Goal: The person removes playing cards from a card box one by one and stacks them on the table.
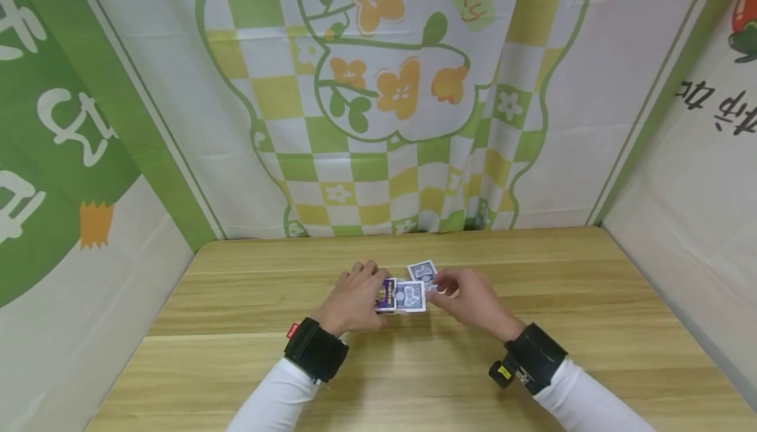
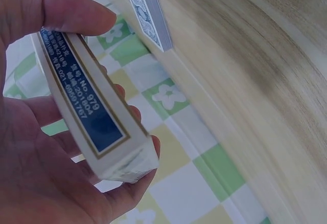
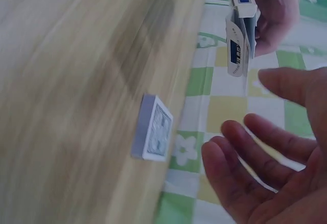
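My left hand grips a playing card box, thumb on one side and fingers curled round the other. The box's narrow side carries a blue panel with white print. Facing the head camera are a purple patch and a blue-and-white patterned part. In the right wrist view, a flap stands out from the box's end. My right hand is beside that end, its fingers loosely bent with nothing between them. A deck of cards, blue-and-white back showing, lies on the table just beyond the right fingertips in the head view.
The wooden table runs back to a checked green, yellow and white cloth. Printed cloth walls stand at the left and right. Each wrist wears a black strap.
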A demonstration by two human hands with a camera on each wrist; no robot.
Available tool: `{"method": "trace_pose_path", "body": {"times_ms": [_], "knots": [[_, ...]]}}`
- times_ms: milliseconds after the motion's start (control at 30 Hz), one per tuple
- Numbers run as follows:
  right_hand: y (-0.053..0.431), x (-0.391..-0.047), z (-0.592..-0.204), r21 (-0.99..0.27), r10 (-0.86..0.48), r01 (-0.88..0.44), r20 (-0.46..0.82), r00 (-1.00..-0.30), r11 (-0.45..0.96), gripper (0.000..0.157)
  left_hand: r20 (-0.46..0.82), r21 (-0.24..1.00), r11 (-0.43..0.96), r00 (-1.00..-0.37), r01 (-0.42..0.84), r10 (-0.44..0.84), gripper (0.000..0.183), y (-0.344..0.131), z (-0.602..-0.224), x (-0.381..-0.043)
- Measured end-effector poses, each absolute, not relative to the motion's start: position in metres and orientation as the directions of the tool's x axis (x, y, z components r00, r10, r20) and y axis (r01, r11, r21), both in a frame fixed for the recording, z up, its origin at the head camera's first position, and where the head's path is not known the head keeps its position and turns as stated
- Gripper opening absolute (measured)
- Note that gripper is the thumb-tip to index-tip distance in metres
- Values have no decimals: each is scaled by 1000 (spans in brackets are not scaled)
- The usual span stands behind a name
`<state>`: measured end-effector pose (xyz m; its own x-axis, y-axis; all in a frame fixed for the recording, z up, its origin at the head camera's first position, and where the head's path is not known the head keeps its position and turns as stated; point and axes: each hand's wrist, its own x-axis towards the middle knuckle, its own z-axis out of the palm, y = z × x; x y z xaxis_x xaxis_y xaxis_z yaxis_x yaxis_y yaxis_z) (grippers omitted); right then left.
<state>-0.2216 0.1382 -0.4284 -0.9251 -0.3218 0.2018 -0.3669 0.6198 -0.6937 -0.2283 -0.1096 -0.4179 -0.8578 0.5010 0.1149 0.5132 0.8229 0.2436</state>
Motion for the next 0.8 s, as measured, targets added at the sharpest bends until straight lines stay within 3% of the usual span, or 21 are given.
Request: {"method": "trace_pose_path", "body": {"times_ms": [200,333,800], "knots": [[136,-216,-420,-464,-467,-566,320,-824,681,47,104,235,821,-853,521,512,69,-108,-419,-228],[134,-215,-415,-332,-577,-666,334,-745,668,55,102,230,818,-848,528,519,68,-107,-419,-227],[127,-224,-417,-302,-676,-733,285,-680,610,40,89,207,826,-851,524,518,69,-103,-419,-226]]}}
